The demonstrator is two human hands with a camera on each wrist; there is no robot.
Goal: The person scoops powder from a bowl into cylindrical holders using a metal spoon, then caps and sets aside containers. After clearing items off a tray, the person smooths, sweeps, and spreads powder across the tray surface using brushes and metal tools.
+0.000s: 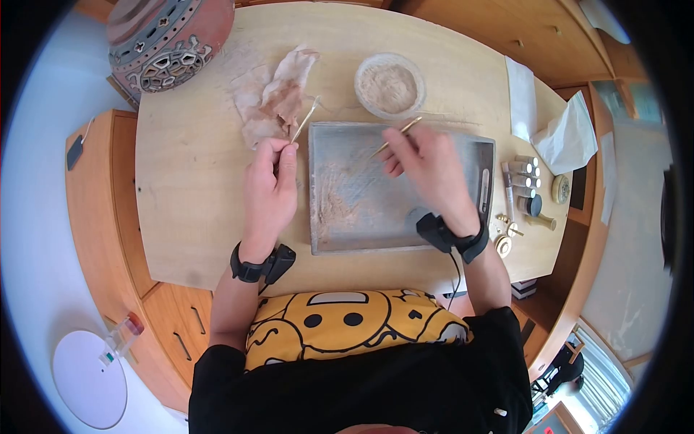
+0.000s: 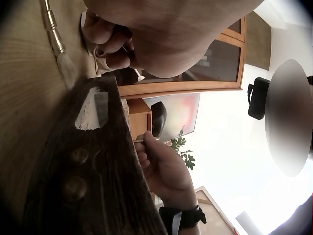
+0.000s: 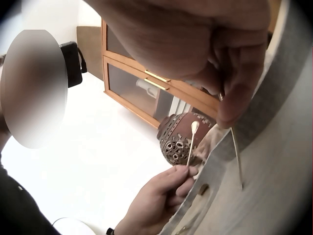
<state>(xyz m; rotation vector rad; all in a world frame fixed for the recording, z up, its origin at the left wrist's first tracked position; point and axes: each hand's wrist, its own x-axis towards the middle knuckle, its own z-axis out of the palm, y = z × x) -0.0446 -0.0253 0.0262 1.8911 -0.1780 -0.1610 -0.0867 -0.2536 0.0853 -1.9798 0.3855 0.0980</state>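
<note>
My left hand (image 1: 272, 184) pinches a cotton swab (image 3: 192, 139) between thumb and fingers, its pale tip pointing up and away, left of a grey wooden tray (image 1: 376, 242). Above the tray, my right hand (image 1: 430, 170) grips a slender gold-coloured metal stick (image 1: 412, 124); the lower end slants down toward the tray floor. Brownish powder (image 1: 336, 206) is scattered over the tray's left part. A stained, crumpled cloth (image 1: 278, 94) lies just beyond my left hand. Past the tray's far edge stands a round bowl (image 1: 390, 87) filled with pale powder.
A carved pot (image 1: 170, 50) stands at the far left corner. Several small jars (image 1: 525, 177) and brass pieces (image 1: 504, 244) occupy the right side, near a crumpled white sheet (image 1: 570, 137). In the left wrist view, a brass-handled brush (image 2: 56, 39) lies beside the tray.
</note>
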